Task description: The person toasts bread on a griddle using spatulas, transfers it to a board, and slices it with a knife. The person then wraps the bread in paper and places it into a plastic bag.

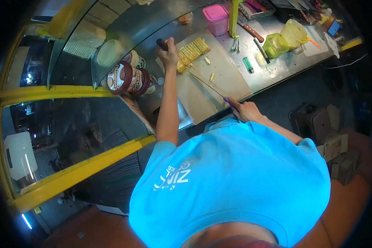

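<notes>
My left hand [168, 53] is closed around the dark brown handle [163, 44] of a tool, at the left end of a golden-brown food slab [193, 54]. The working end of that tool is hidden. The slab is marked across with several cut lines and lies on brown paper [211, 87]. Small loose pieces [212, 77] rest beside it. Near the front edge of the counter, my right hand [247, 110] grips the purple handle [229, 101] of a long thin tool [206, 85]. Its far tip reaches the near side of the slab; I cannot make out its exact kind.
Maroon-lidded tubs [130, 78] stand left of my left forearm. Behind the paper are a pink-lidded container [216, 20] and a yellow post [233, 18]. To the right lie a wooden-handled knife [253, 32], a green lighter [248, 65] and a yellow-green container [275, 45].
</notes>
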Demonstrator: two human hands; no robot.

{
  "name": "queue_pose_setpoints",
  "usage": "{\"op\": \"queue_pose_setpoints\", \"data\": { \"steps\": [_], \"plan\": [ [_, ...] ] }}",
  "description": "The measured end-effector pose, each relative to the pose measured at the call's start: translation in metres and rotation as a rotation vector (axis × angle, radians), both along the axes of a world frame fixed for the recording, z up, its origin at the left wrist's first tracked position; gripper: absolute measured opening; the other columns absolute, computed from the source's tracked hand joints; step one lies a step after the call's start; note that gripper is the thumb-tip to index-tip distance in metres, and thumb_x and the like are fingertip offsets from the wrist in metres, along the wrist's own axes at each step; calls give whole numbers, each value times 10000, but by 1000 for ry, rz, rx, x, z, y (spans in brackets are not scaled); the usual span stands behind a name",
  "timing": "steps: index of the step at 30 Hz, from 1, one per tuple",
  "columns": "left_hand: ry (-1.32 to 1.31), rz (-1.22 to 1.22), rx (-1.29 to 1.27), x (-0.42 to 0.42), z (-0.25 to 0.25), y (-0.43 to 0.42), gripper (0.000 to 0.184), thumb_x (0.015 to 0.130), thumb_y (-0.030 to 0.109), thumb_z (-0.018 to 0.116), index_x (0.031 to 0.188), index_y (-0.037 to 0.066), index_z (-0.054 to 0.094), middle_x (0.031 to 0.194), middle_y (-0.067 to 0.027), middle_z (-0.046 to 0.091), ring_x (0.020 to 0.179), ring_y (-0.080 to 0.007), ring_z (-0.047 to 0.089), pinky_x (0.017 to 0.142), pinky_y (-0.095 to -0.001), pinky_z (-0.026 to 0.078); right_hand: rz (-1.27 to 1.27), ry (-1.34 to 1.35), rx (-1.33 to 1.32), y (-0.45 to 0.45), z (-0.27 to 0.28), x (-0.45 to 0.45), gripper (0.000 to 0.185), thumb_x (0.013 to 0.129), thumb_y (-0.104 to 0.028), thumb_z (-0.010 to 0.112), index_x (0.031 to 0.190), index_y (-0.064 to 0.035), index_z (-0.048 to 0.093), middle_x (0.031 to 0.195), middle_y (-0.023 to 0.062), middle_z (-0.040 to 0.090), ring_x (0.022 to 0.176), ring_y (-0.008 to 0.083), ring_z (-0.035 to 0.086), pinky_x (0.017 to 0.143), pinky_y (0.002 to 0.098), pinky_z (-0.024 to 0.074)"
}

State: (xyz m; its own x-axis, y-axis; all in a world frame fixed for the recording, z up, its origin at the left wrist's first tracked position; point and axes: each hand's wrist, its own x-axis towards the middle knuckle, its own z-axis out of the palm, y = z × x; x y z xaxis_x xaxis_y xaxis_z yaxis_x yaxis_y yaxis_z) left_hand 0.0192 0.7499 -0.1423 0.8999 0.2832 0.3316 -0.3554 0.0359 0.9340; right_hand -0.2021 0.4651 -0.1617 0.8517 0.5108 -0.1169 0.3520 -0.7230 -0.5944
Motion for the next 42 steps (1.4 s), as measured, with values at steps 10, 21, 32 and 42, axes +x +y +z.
{"op": "queue_pose_setpoints", "data": {
  "steps": [10, 21, 32, 42],
  "plan": [
    [41, -107, -51, -13, 42, -9, 398, 941, 192, 605, 616, 119, 389, 511, 58, 329, 420, -56, 298, 410, -260, 235, 22, 913, 826, 33, -51, 46, 483, 1027, -302, 473, 1440, -62, 399, 742, 62, 600, 583, 106, 617, 513, 266, 467],
    [-23, 566, -64, -69, 58, 8, 433, 984, 248, 574, 625, 119, 369, 514, 46, 324, 422, -76, 311, 417, -263, 264, -128, 575, 819, -19, -26, 60, 402, 994, -192, 500, 1369, -48, 468, 734, 65, 589, 581, 135, 603, 573, 304, 482],
    [69, 534, 118, -22, 14, -5, 450, 981, 311, 588, 627, 85, 426, 517, 19, 414, 424, -92, 397, 420, -265, 301, -94, 161, 200, -39, -6, 87, 559, 840, -169, 587, 1392, -183, 499, 995, 208, 686, 881, 398, 656, 783, 485, 523],
    [38, 544, 241, -46, 62, -16, 460, 983, 287, 583, 602, 82, 426, 525, 31, 403, 449, -80, 373, 445, -263, 286, -234, 846, 728, -106, -12, 119, 359, 894, -155, 552, 1238, -73, 491, 793, 133, 646, 511, 113, 554, 430, 284, 436]
  ]
}}
